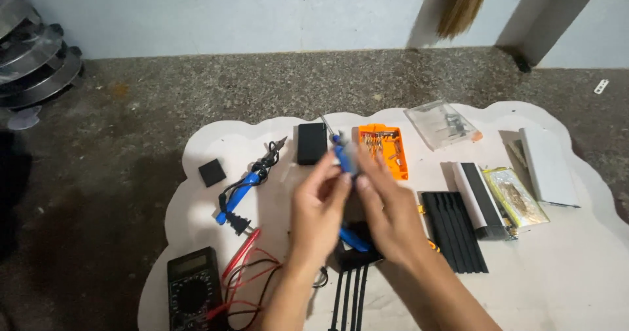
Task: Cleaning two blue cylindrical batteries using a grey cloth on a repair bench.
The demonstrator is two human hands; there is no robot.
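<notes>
On the white mat over the rough floor, I see my left hand and right hand pinch what looks like a blue screwdriver above the mat; blurred fingers could drop it among the tools.

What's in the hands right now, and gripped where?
A blue-handled screwdriver, gripped at its handle by the fingers of both the left hand and right hand; motion blur hides the exact contact.
</notes>
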